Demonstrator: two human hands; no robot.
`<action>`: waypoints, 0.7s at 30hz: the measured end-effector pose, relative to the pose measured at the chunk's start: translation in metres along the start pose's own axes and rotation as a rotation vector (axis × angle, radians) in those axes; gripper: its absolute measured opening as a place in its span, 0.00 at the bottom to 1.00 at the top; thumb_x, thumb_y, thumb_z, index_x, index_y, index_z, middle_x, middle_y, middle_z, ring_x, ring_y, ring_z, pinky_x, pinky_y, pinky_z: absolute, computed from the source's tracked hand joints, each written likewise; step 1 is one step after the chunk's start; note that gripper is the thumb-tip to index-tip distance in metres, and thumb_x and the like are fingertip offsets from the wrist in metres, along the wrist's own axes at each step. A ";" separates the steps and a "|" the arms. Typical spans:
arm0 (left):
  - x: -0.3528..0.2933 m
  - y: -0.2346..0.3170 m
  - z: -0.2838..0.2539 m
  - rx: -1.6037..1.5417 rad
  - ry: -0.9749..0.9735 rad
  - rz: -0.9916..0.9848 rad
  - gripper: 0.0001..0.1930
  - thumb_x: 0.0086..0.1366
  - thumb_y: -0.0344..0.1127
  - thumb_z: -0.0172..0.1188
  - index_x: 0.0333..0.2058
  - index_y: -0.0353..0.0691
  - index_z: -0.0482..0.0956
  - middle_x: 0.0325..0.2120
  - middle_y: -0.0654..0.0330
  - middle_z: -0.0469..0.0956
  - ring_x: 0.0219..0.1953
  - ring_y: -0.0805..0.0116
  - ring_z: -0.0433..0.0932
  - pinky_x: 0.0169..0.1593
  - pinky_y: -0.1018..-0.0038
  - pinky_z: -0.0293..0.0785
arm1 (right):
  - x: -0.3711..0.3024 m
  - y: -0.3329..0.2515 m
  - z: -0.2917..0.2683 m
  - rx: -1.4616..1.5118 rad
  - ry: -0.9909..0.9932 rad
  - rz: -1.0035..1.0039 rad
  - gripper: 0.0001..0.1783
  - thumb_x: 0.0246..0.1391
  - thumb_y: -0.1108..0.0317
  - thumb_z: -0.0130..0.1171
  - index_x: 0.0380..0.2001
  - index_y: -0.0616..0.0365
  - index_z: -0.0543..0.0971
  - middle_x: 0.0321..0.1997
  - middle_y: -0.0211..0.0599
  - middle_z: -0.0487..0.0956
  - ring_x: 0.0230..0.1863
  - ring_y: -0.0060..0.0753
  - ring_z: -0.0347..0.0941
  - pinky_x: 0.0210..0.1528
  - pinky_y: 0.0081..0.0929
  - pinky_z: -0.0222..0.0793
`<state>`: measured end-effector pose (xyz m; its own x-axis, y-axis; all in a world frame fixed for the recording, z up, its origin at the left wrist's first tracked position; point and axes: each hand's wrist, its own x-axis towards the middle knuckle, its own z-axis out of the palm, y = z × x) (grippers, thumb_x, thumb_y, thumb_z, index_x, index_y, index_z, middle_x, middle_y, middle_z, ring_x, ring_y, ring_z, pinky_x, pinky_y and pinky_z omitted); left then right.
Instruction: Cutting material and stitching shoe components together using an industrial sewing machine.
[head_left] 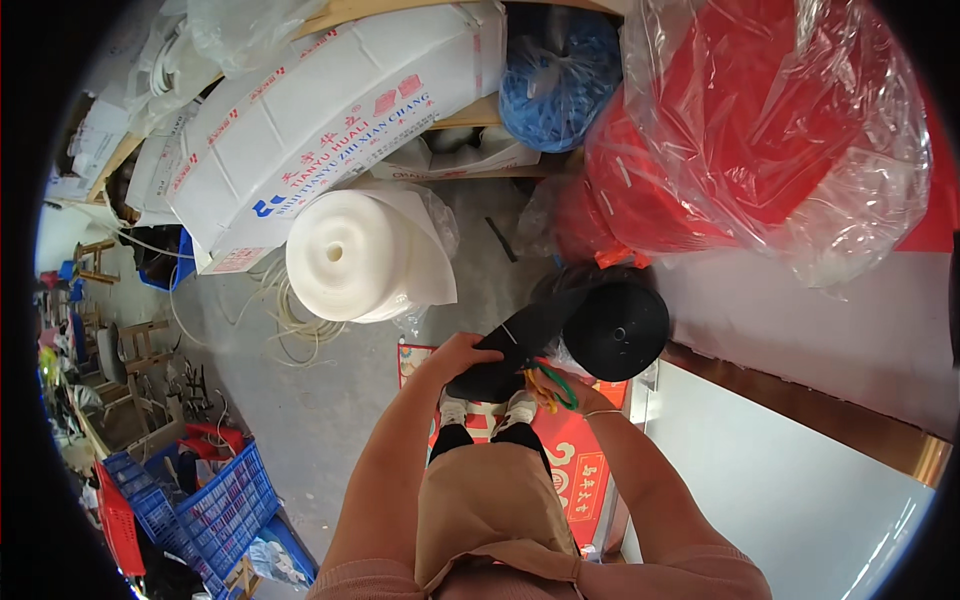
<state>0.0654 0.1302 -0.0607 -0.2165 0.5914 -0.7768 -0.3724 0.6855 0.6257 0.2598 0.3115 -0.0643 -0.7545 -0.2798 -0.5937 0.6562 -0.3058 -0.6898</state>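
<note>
A thick black roll (625, 335) of sheet material stands beside the white surface, its round end turned up. From it a wide black strip (530, 332) runs toward the left and down in front of me. My left hand (463, 357) grips the strip's near left end, thumb lying on top. In my right hand (575, 392) are scissors (556, 386) with green and orange-yellow handles, held at the strip's lower edge. The strip hides most of the blades, and I cannot tell whether they are apart.
A white foam roll (345, 255) stands ahead on the left, with coiled pale tubing (285, 310) by it. Large white sacks (340, 120), a blue bag (560, 85) and red plastic-wrapped goods (740, 120) fill the far side. Blue crates (230, 510) lie lower left; a red mat (575, 450) is underfoot.
</note>
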 end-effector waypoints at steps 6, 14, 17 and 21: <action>-0.009 -0.014 0.002 0.311 -0.129 0.130 0.23 0.49 0.49 0.67 0.38 0.37 0.80 0.30 0.57 0.80 0.34 0.70 0.77 0.41 0.72 0.71 | -0.022 -0.026 0.030 -0.014 0.217 -0.003 0.23 0.58 0.45 0.47 0.41 0.55 0.70 0.16 0.26 0.68 0.15 0.17 0.64 0.16 0.16 0.61; -0.156 -0.050 -0.019 -0.296 0.219 -0.057 0.19 0.60 0.42 0.60 0.41 0.30 0.76 0.33 0.62 0.79 0.34 0.76 0.75 0.43 0.78 0.70 | -0.104 0.025 0.046 0.469 0.404 0.260 0.31 0.53 0.37 0.48 0.48 0.51 0.68 0.26 0.31 0.71 0.13 0.22 0.61 0.14 0.20 0.58; -0.241 -0.072 -0.037 -0.154 0.460 -0.123 0.18 0.59 0.44 0.60 0.38 0.34 0.79 0.31 0.65 0.79 0.33 0.78 0.73 0.39 0.77 0.68 | -0.147 0.023 0.056 0.152 0.552 0.463 0.32 0.50 0.37 0.53 0.48 0.50 0.68 0.24 0.31 0.68 0.13 0.19 0.60 0.13 0.23 0.58; -0.304 -0.090 -0.040 -0.209 0.581 -0.270 0.19 0.56 0.45 0.63 0.36 0.32 0.79 0.28 0.64 0.79 0.29 0.79 0.72 0.34 0.76 0.68 | -0.163 -0.001 0.060 0.060 0.619 0.477 0.32 0.48 0.38 0.56 0.48 0.48 0.69 0.23 0.29 0.68 0.13 0.18 0.59 0.13 0.20 0.57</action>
<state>0.1292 -0.1283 0.1164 -0.5202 0.0462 -0.8528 -0.6356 0.6460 0.4227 0.3829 0.3026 0.0584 -0.2481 0.1592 -0.9556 0.8973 -0.3339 -0.2886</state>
